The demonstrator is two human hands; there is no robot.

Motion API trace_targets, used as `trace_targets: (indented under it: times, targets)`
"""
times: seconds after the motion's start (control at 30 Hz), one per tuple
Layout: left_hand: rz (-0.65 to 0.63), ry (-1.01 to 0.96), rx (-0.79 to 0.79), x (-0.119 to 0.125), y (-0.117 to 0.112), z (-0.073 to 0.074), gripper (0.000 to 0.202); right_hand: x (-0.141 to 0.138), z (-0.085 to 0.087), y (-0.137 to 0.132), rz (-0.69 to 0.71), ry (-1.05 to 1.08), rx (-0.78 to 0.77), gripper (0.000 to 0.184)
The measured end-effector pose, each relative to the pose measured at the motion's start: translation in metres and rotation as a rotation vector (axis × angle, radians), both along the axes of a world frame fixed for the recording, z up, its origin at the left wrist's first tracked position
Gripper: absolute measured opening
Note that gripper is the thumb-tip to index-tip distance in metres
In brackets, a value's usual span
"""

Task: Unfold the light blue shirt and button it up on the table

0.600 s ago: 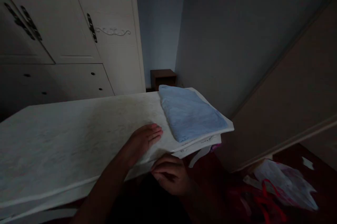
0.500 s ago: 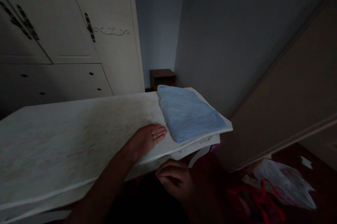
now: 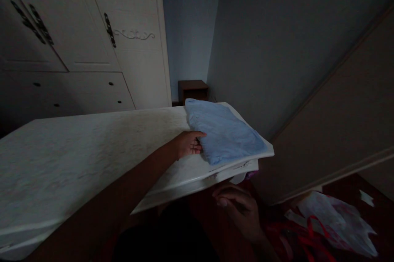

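Note:
A folded light blue cloth (image 3: 229, 131) lies flat at the right end of a white marbled table (image 3: 129, 131). My left hand (image 3: 189, 144) is at the cloth's left edge, its thumb resting on top and the fingers curled at the border; the fingertips are partly hidden. Past the table's front edge, lower down, hangs my right hand (image 3: 241, 208). Its fingers are loosely closed with the thumb against them, and nothing shows in them.
White wardrobe doors and drawers (image 3: 92, 89) stand behind the table. A small brown cabinet (image 3: 193, 85) sits in the corner. A grey wall (image 3: 277, 48) rises at the right. On the red floor lie a white plastic bag (image 3: 338, 217) and a red-handled bag (image 3: 317, 239).
My left hand has moved right and away from me, from lying flat on the table to taking the cloth's left edge. My right hand has shifted right, clear of the table's edge.

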State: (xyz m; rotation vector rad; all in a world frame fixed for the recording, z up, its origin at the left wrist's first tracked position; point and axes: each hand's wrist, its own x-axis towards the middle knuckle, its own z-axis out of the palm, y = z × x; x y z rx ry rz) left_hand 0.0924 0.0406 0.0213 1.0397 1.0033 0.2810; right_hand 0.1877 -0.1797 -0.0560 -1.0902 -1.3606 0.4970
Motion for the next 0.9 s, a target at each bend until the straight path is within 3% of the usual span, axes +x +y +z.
trace_targets:
  times: [0.1,0.2,0.33,0.47,0.6,0.9]
  targets:
    - [0.004,-0.011,-0.037,0.014,-0.003,0.003,0.029,0.016,0.004,0.004,-0.022,0.131,-0.152,0.016]
    - [0.061,-0.027,-0.011,0.022,-0.005,0.005,0.026,0.029,0.007,0.009,0.074,0.359,-0.374,0.026]
    - [0.184,-0.087,0.018,0.007,-0.001,0.007,0.027,0.049,0.014,0.010,0.153,0.658,-0.510,0.043]
    - [0.298,-0.158,0.073,-0.036,0.003,0.008,0.025,0.077,0.021,0.010,0.119,0.825,-0.507,0.036]
    - [0.422,-0.139,0.118,-0.088,0.001,0.008,0.021,0.086,0.028,0.030,0.110,0.801,-0.504,0.036]
    - [0.634,0.005,0.195,-0.198,-0.013,0.006,0.023,0.033,0.055,0.142,0.423,0.586,-0.716,0.022]
